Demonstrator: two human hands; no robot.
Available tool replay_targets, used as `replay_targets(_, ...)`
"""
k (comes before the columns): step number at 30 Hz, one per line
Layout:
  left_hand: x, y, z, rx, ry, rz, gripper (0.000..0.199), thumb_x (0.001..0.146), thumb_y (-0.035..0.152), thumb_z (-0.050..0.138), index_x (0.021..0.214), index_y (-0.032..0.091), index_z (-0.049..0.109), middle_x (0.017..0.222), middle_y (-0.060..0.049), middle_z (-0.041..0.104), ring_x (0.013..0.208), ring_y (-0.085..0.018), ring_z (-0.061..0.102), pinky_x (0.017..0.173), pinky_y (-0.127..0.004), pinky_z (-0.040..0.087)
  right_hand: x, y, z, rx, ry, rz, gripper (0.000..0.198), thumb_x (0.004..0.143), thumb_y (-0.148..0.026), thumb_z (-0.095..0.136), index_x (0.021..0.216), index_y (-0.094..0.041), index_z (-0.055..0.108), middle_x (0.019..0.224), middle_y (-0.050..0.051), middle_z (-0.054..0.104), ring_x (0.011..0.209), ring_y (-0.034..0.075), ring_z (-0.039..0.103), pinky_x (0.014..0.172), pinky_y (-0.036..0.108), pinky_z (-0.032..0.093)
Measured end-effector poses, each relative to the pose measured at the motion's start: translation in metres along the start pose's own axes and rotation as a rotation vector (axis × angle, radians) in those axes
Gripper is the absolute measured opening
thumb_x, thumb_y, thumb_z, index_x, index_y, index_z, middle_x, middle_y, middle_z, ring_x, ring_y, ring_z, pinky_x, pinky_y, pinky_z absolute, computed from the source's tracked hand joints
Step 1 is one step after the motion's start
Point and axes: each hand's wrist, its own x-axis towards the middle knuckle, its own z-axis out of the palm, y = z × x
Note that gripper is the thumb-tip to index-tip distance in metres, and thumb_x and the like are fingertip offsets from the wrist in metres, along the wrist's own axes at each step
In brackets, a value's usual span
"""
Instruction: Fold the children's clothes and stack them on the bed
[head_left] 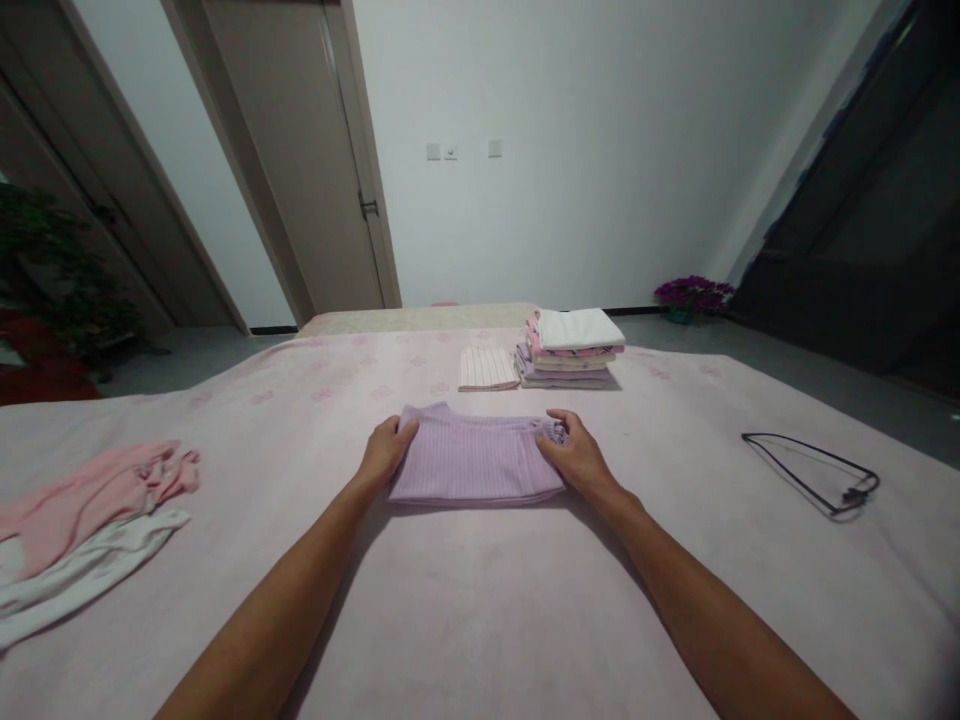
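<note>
A folded lilac ribbed garment (472,460), its exact kind unclear, lies before me on the pink bedspread (480,610). My left hand (386,448) grips its left side, thumb on top and fingers hidden beneath. On the right side, my right hand (577,450) pinches the edge near a bunched bit of cloth. Just beyond it lies a small striped folded cloth (487,368). Beside that cloth stands a stack of folded clothes (574,350), with a white piece (581,328) on top.
At the left lie a crumpled pink garment (97,500) and a white one (90,570). A black wire hanger-like frame (814,475) rests on the right of the bedspread. Purple flowers (691,295) stand on the floor behind. A closed door (300,150) is at the back left.
</note>
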Motion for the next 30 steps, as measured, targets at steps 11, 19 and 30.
replay_targets(11, -0.012, -0.038, -0.049, 0.353, 0.181, -0.028, 0.048, 0.090, 0.034, 0.049, 0.134, 0.014, 0.055, 0.129, -0.020, 0.065, 0.118, -0.033, 0.062, 0.098, -0.045, 0.047, 0.019, -0.053, 0.055, -0.386, -0.218, -0.094, 0.052, 0.094, -0.039, 0.051, 0.139, -0.014, 0.052, 0.137, 0.018, 0.059, 0.123, 0.028, 0.058, 0.103, 0.039, 0.044)
replay_targets(19, -0.024, -0.016, 0.002, 0.522, 0.097, 0.541, 0.050, 0.101, 0.041, 0.038, 0.142, 0.014, 0.051, 0.149, -0.016, 0.052, 0.144, -0.031, 0.041, 0.119, -0.049, 0.030, -0.005, -0.079, 0.074, -0.587, -0.282, -0.509, 0.058, 0.101, -0.040, 0.036, 0.151, -0.009, 0.040, 0.160, 0.016, 0.036, 0.149, 0.029, 0.027, 0.122, 0.046, 0.016)
replay_targets(30, -0.016, -0.039, -0.013, 0.735, -0.092, 0.368, 0.069, 0.099, 0.060, 0.032, 0.157, 0.022, 0.033, 0.164, -0.015, 0.028, 0.152, -0.035, 0.022, 0.119, -0.053, 0.022, -0.007, -0.053, 0.089, -0.684, -0.381, -0.564, 0.066, 0.101, -0.052, 0.032, 0.152, -0.011, 0.040, 0.160, 0.015, 0.036, 0.151, 0.029, 0.024, 0.123, 0.049, 0.009)
